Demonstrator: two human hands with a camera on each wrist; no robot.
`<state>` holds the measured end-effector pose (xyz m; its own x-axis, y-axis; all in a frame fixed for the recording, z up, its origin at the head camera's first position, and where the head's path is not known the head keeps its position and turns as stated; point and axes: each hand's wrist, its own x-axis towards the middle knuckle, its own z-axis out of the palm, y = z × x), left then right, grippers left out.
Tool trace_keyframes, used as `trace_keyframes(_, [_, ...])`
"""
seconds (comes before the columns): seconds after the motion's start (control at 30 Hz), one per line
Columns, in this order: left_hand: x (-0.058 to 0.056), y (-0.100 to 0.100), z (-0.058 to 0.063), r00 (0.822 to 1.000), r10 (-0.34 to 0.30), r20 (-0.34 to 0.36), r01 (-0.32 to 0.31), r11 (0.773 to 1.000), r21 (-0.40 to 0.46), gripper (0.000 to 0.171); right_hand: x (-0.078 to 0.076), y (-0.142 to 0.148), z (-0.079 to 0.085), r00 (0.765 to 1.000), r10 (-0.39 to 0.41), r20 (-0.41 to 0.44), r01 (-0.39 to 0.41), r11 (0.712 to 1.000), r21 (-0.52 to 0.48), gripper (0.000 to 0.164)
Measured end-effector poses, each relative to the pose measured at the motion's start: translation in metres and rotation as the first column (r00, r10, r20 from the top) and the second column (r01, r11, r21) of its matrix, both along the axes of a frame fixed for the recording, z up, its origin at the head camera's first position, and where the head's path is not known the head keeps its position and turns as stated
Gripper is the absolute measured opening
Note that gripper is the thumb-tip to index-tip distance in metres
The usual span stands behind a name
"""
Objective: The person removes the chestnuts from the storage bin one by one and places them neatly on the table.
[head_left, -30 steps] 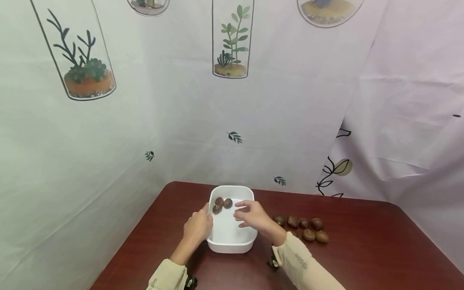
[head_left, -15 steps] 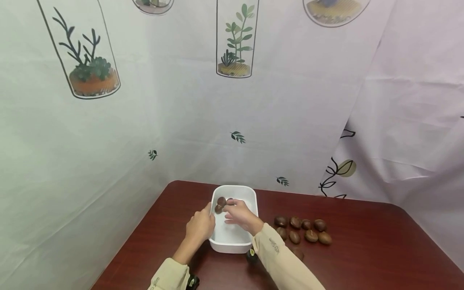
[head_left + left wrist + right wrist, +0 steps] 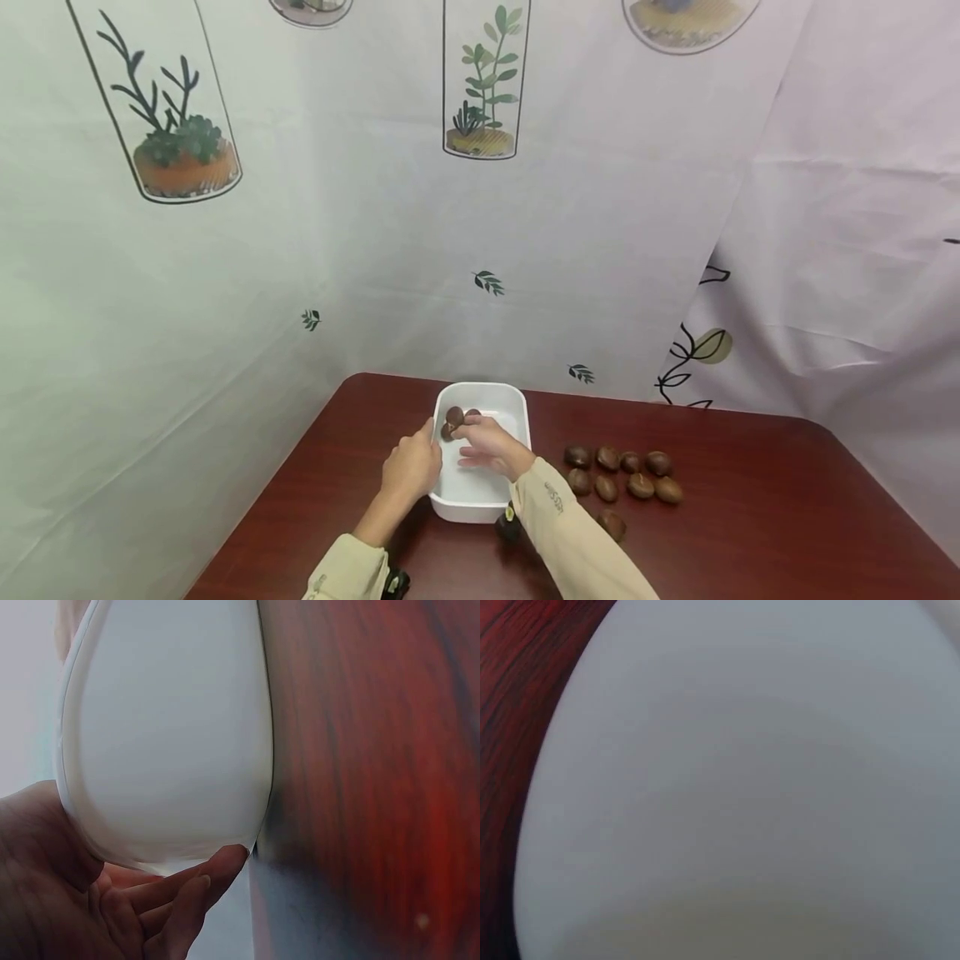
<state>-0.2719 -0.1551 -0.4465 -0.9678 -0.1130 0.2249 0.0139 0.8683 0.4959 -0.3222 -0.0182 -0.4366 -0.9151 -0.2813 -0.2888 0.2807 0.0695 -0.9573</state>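
Note:
A white rectangular tub (image 3: 472,513) with rounded corners stands on the table; brown chestnuts (image 3: 454,414) lie together at its far left. My left hand (image 3: 412,467) grips the tub's left side, and in the left wrist view its fingers (image 3: 225,866) press the outer wall. Inside the tub, my right hand (image 3: 491,446) reaches to the chestnuts with its fingertips right at them and partly covers them. Whether it pinches one is hidden. The right wrist view holds only the tub's blurred white wall (image 3: 727,787) and a strip of table.
Several more chestnuts (image 3: 641,486) lie loosely grouped on the dark red wooden table (image 3: 720,533), right of the tub. One chestnut (image 3: 612,524) sits nearer, beside the right sleeve. A white patterned cloth (image 3: 390,233) hangs behind the table.
My right hand has moved left and down to the chestnuts in the tub, uncovering more chestnuts on the table. My left hand keeps its place on the tub.

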Motion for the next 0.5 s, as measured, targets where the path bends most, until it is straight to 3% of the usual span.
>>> trace_keyframes(0.37, [0.001,-0.001,0.001,1.0,-0.006,0.026,0.006,1.0,-0.001,0.048,0.0,-0.005,-0.009,0.994,0.107,0.011,-0.106,0.989,-0.102,0.059])
trace_keyframes(0.5, [0.0,0.0,0.002,1.0,-0.007,0.03,0.007,1.0,0.001,0.048,0.002,-0.005,-0.011,0.987,0.158,0.018,-0.156,0.985,-0.077,0.043])
